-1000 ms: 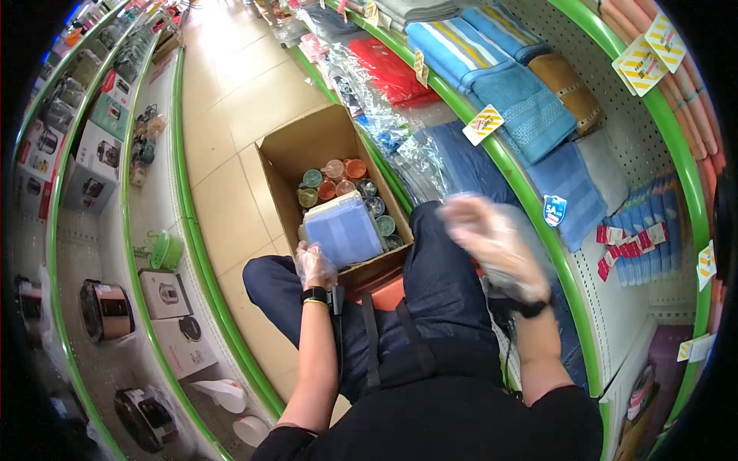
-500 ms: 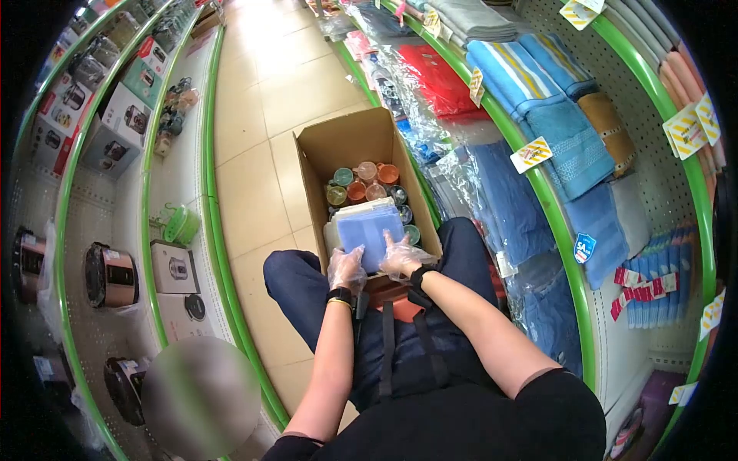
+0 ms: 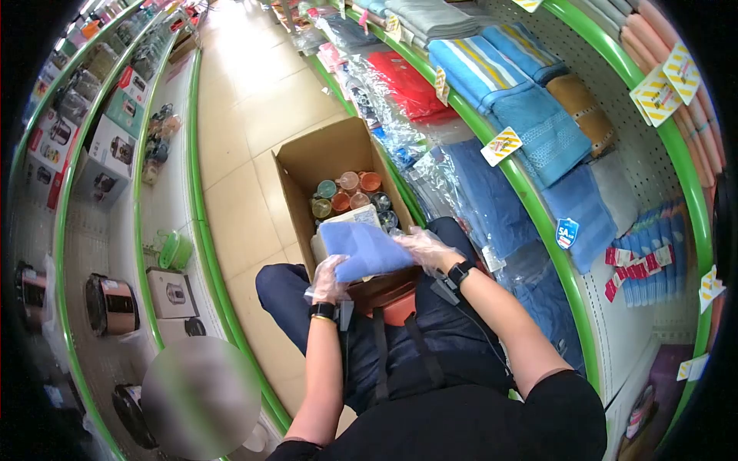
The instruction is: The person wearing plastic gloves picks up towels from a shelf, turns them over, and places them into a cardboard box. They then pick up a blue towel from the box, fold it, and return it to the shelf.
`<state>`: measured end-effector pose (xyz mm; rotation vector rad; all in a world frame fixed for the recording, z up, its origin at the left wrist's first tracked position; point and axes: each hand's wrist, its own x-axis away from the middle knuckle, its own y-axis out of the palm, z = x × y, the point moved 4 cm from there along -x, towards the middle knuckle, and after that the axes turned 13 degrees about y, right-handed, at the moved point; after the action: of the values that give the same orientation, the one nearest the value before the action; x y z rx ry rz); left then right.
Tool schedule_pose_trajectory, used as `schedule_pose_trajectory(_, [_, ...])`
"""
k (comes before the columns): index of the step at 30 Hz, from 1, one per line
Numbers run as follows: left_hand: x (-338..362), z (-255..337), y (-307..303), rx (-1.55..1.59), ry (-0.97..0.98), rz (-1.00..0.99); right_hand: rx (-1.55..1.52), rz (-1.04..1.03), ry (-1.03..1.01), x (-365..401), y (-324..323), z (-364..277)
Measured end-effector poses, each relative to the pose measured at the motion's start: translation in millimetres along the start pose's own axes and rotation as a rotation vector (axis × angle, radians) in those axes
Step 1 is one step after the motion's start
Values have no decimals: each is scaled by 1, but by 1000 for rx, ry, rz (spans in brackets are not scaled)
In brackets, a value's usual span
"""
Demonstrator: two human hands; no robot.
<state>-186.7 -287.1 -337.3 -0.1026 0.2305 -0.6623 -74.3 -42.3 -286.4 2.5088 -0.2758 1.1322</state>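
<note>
A folded blue cloth [image 3: 363, 250] is stretched between my two hands, above the near end of an open cardboard box [image 3: 311, 150]. My left hand [image 3: 328, 280], in a clear plastic glove, grips its left lower edge. My right hand [image 3: 430, 248], gloved the same way, holds its right end, with some fingers hidden. Beneath the cloth, a pale flat item [image 3: 360, 215] partly shows. Several coloured glass cups [image 3: 342, 201] stand in the far part of the box. The box stands between my knees.
Green-edged shelving runs along both sides. To the left are a rice cooker [image 3: 111, 305], a green basket [image 3: 175, 251] and a boxed appliance [image 3: 171, 293]. Blue towels [image 3: 538, 131] and plastic-wrapped red fabric [image 3: 407, 84] lie to the right. Tiled floor [image 3: 238, 200] lies left of the box.
The blue cloth has been lifted off the pale item and tilted. My hands have moved apart, the right one outward to the right. The camera view has shifted slightly.
</note>
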Motion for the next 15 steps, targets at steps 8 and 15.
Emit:
schedule_pose_trajectory(8, [8,58,-8,-368,404,-301,-708,-578,47,57,34,-14])
schedule_pose_trajectory(15, [4,98,13,-401,576,-318,913,-31,-1271,127,21,-32])
